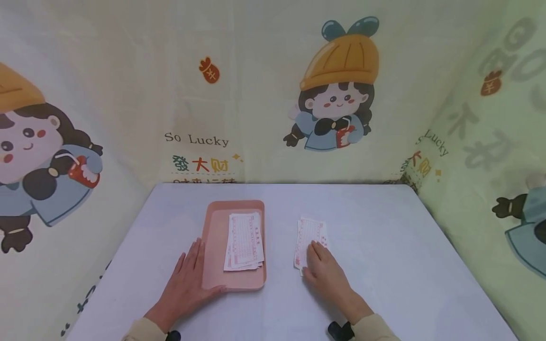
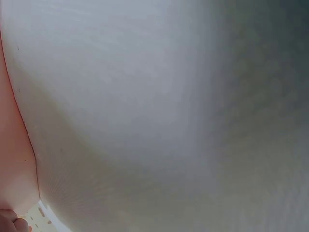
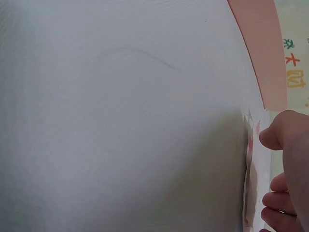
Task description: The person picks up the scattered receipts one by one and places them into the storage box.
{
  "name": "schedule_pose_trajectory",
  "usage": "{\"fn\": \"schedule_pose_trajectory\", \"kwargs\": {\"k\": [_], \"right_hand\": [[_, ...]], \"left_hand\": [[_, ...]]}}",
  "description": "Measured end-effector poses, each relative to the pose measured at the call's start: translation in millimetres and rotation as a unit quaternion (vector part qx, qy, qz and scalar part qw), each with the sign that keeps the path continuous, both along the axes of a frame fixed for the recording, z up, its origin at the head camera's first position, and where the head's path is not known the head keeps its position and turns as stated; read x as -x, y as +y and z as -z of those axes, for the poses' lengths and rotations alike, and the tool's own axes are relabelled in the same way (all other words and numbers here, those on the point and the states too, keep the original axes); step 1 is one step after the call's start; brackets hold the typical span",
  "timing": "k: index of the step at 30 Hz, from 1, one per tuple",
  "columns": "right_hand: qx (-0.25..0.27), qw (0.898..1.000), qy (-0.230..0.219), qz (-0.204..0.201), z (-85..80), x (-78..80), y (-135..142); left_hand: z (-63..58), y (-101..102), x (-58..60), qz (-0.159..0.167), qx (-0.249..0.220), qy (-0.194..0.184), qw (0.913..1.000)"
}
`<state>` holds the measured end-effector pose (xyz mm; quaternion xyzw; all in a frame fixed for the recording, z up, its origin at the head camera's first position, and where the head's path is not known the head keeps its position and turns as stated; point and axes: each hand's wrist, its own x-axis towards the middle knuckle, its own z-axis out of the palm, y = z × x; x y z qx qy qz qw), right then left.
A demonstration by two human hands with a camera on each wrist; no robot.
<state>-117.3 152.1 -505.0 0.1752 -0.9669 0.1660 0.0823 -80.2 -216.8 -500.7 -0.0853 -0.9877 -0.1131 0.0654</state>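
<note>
A pink tray (image 1: 215, 246) lies on the white table with a stack of printed paper slips (image 1: 244, 241) in its right half. My left hand (image 1: 187, 279) rests against the tray, fingers straight along its left side and thumb at the near edge. To the right of the tray, a second pile of red-printed slips (image 1: 304, 234) lies slightly fanned on the table. Over this pile's near right part is my right hand (image 1: 330, 274), covering some of it. In the right wrist view its thumb and bent fingertips are close over the slips (image 3: 249, 179).
The white table (image 1: 384, 255) ends at a printed cloth backdrop (image 1: 264, 94), which also hangs at both sides. Dark wrist-worn devices show at both sleeves. Mostly table surface fills the left wrist view.
</note>
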Motion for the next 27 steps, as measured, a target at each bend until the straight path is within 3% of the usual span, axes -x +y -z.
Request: {"fn": "schedule_pose_trajectory", "kwargs": {"k": [10,20,27], "right_hand": [[-0.009,0.999,-0.036,0.003,4.0,-1.6,2.0],[-0.018,1.000,-0.024,-0.007,2.3,-2.6,2.8],[-0.026,0.999,0.008,-0.022,5.8,-2.1,4.2]], "left_hand": [[2.7,-0.3,-0.4,0.003,-0.001,0.014,0.9999],[2.8,-0.5,2.0,-0.005,0.001,-0.017,0.9998],[3.9,0.0,1.6,-0.005,0.000,-0.010,0.9999]]}}
